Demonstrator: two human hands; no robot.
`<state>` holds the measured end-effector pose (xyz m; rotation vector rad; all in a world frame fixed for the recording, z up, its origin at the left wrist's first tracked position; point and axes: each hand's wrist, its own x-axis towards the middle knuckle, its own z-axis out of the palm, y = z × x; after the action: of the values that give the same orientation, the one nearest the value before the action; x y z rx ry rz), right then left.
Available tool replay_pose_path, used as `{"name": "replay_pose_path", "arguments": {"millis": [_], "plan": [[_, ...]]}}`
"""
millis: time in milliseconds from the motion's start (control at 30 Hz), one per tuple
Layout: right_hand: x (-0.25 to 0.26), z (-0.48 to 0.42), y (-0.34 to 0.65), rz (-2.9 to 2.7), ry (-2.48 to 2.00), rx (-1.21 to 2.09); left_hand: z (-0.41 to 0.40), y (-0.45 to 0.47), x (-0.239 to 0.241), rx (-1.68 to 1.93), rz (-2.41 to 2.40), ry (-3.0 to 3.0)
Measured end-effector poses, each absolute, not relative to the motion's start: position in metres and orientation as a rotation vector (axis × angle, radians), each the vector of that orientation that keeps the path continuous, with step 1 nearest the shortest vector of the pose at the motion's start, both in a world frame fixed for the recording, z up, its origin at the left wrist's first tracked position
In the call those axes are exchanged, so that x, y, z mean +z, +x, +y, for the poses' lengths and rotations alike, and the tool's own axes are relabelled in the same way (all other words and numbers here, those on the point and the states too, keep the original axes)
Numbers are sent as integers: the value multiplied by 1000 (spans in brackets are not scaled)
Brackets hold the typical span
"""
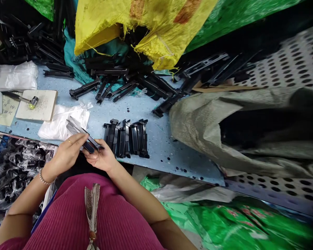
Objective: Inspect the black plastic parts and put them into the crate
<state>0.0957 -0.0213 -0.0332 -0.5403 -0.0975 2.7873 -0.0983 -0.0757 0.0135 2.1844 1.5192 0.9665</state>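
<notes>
Both hands meet just over the front edge of the blue table, around one long black plastic part (93, 141). My right hand (102, 158) is closed around the near end of this part. My left hand (72, 149) pinches at its left side, where a shiny clear plastic sleeve (74, 125) seems to cover the far end; the fingertips partly hide this spot. Behind them lies a stack of clear plastic bags (58, 126). To the right of my hands, several similar black parts (125, 139) lie side by side in a row.
Loose black parts (114, 90) lie across the back beneath a yellow woven sack (146, 27). A grey sack (198, 128) gapes on the right. A white block (43, 107) bears a small metal-headed tool (32, 102). Bagged black parts (18, 170) fill the lower left.
</notes>
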Motion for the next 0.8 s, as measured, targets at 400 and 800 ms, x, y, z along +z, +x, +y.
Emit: {"name": "replay_pose_path", "arguments": {"millis": [400, 800], "plan": [[-12, -38, 93, -535, -757, 2436, -89, -99, -5, 1065, 1538, 2377], [-16, -31, 86, -300, -396, 2838, -90, -104, -11, 1263, 1795, 2431]]}}
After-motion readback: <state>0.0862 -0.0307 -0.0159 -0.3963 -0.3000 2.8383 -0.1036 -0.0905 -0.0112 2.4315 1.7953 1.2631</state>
